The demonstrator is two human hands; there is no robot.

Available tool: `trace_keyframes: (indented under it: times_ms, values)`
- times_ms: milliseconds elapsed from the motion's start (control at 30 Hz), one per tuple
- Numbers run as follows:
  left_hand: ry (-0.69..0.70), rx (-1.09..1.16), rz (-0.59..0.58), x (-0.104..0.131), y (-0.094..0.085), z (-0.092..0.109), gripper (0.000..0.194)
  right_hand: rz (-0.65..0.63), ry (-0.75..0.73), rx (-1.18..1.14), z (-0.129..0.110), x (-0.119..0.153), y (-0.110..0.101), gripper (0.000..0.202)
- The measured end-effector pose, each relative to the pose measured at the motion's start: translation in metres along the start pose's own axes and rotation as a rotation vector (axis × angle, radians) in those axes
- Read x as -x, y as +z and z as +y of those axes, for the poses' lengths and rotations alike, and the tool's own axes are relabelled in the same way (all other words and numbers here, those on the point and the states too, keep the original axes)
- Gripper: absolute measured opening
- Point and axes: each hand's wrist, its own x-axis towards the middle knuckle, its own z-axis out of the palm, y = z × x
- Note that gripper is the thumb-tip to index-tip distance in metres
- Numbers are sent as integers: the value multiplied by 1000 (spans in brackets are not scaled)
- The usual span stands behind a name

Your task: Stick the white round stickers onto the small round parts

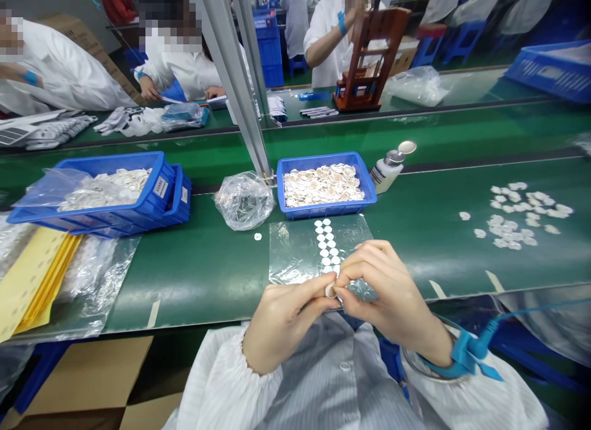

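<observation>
Between the fingertips of my left hand (289,319) and my right hand (385,294) is a small round white disc (329,290), pinched by both at the table's near edge. A blue wrist strap with a cord (466,354) is around my right wrist. Just beyond my fingers, two columns of white round stickers (325,245) lie on a clear plastic sheet (290,257). Behind the sheet stands a blue bin (327,213) full of similar white discs (323,185). Several finished-looking discs (508,230) are scattered on the green table to the right.
A white bottle (386,171) with a metal top stands beside the bin. Left of it are a crumpled plastic bag (244,200) and stacked blue bins (115,215). Yellow envelopes (46,276) lie far left. A metal post (235,79) rises behind; co-workers sit across the line.
</observation>
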Motion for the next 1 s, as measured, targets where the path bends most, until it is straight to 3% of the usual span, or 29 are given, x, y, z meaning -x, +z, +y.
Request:
trace_keyframes:
  times_ms: [167,267,333,400,467,533,600,667,767,867,1000]
  values:
    - [-205,325,-72,-10,4,-8,20,156,-74,68,-1,6,10,14]
    - [-367,488,-40,-15,5,-16,20,272,-29,-49,1,19,7,15]
    - [-428,560,8,-16,3,-23,23,401,128,-102,8,38,0,13]
    - [-433,578,69,-15,-1,-31,26,481,439,14,22,69,-13,5]
    - [-418,562,117,-15,-6,-41,27,385,810,289,39,112,-27,23]
    - [-409,546,142,-15,-8,-52,28,135,1043,535,57,161,-41,39]
    - [-415,532,150,-16,-6,-62,29,-21,1103,677,70,205,-49,47]
    - [-434,526,143,-18,0,-70,30,-70,1074,693,76,230,-51,57]
    - [-457,538,103,-18,12,-77,32,39,1050,687,71,223,-42,59]
    - [-463,544,52,-13,23,-80,32,200,917,525,60,179,-23,41]
    - [-462,524,-52,0,36,-85,31,17,635,185,54,124,15,22]
